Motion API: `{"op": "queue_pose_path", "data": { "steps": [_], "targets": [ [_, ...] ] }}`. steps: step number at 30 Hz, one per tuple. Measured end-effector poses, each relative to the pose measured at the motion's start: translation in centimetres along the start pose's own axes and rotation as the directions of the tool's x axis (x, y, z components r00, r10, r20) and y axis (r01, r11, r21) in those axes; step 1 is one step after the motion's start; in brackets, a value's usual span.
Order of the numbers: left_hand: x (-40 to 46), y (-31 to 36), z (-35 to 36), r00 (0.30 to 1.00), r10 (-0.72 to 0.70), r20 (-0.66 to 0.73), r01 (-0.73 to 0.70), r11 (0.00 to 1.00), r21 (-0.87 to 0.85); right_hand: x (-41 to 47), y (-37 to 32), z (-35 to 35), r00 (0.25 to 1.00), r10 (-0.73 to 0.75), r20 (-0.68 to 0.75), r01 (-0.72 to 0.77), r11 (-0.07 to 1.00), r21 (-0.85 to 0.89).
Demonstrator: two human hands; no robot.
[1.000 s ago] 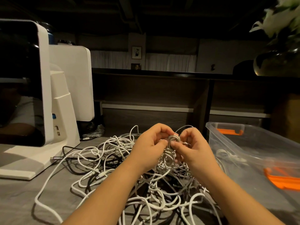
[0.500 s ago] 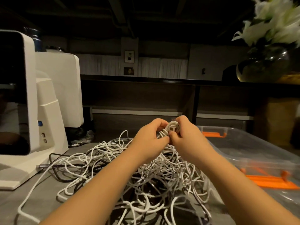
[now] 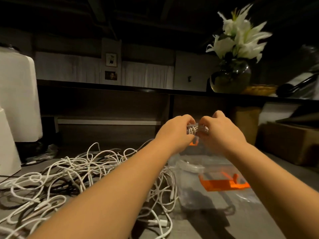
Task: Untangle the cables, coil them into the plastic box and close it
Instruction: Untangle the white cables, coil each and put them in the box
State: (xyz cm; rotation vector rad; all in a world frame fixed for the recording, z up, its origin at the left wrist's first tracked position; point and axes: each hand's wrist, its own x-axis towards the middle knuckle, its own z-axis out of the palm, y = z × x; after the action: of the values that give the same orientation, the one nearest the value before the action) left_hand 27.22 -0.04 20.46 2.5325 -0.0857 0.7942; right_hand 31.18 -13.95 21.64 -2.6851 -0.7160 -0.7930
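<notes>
A small coiled white cable (image 3: pixel 196 130) is held in the air between both hands, above the far end of the clear plastic box (image 3: pixel 189 171). The left hand (image 3: pixel 176 133) pinches its left side with curled fingers, and the right hand (image 3: pixel 222 133) pinches its right side in the same way; the two hands almost touch each other. The box stands open on the grey table (image 3: pixel 241 221), under the right forearm, and orange latches (image 3: pixel 224 183) show on it. The picture is blurred there, so I cannot tell what lies inside. Just beside the box on the left lies the tangled pile of white cables (image 3: pixel 82 173), with some dark cables (image 3: pixel 51 187) mixed in it; the left forearm hides part of the pile. A white appliance (image 3: pixel 17 100) stands at the far left. On a dark shelf behind, to the right, stands a glass vase (image 3: pixel 230 78) with white flowers (image 3: pixel 240 37), and a brown cardboard box (image 3: pixel 290 144) is at the right edge.
</notes>
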Motion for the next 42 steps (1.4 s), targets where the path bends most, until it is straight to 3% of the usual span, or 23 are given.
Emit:
{"op": "queue_pose_path", "data": {
  "steps": [3, 5, 10, 16, 22, 26, 30, 34, 37, 39, 42],
  "targets": [
    [0.1, -0.5, 0.3, 0.998, -0.056, 0.015, 0.055, 0.998, 0.039, 0.7, 1.0, 0.7, 0.968, 0.063, 0.244, -0.059, 0.998, -0.025],
    [-0.2, -1.4, -0.1, 0.997, -0.07, 0.012, 0.069, 0.997, 0.041, 0.8, 1.0, 1.0, 0.955, 0.067, 0.288, -0.056, 0.997, -0.046],
    [-2.1, -3.1, -2.1, 0.995, -0.101, 0.003, 0.1, 0.994, 0.039, 0.4, -2.5, 1.2, 0.98, -0.114, 0.163, 0.1, 0.991, 0.092],
    [-5.3, -5.6, -5.3, 0.977, -0.214, -0.025, 0.214, 0.976, 0.029, -0.7, -10.3, 2.8, 0.925, -0.369, 0.086, 0.341, 0.91, 0.237],
    [-8.7, -10.6, -6.9, 0.954, -0.294, -0.066, 0.293, 0.956, -0.022, -2.0, -14.9, 7.2, 0.898, -0.437, 0.047, 0.358, 0.79, 0.498],
    [-10.5, -12.8, -6.1, 0.958, -0.277, -0.075, 0.266, 0.956, -0.126, -2.9, -15.4, 9.8, 0.87, -0.494, -0.012, 0.408, 0.705, 0.579],
    [-12.0, -15.4, -5.1, 0.964, -0.232, -0.13, 0.214, 0.967, -0.138, -3.8, -14.4, 11.7, 0.893, -0.451, -0.004, 0.348, 0.683, 0.642],
    [-12.4, -15.8, -7.0, 0.866, -0.373, -0.333, 0.179, 0.853, -0.489, -3.8, -12.7, 10.9, 0.804, -0.581, 0.124, 0.378, 0.661, 0.648],
    [-12.9, -15.0, -8.1, 0.777, -0.544, -0.315, 0.162, 0.658, -0.736, -4.1, -12.5, 10.0, 0.677, -0.696, 0.24, 0.381, 0.611, 0.694],
    [-13.1, -14.7, -8.0, 0.772, -0.586, -0.247, 0.189, 0.583, -0.79, -4.2, -12.8, 10.2, 0.719, -0.67, 0.183, 0.37, 0.592, 0.716],
    [-13.1, -14.5, -7.5, 0.817, -0.551, -0.171, 0.248, 0.603, -0.758, -3.9, -12.8, 10.8, 0.909, -0.416, 0.012, 0.265, 0.601, 0.754]
  ]
}}
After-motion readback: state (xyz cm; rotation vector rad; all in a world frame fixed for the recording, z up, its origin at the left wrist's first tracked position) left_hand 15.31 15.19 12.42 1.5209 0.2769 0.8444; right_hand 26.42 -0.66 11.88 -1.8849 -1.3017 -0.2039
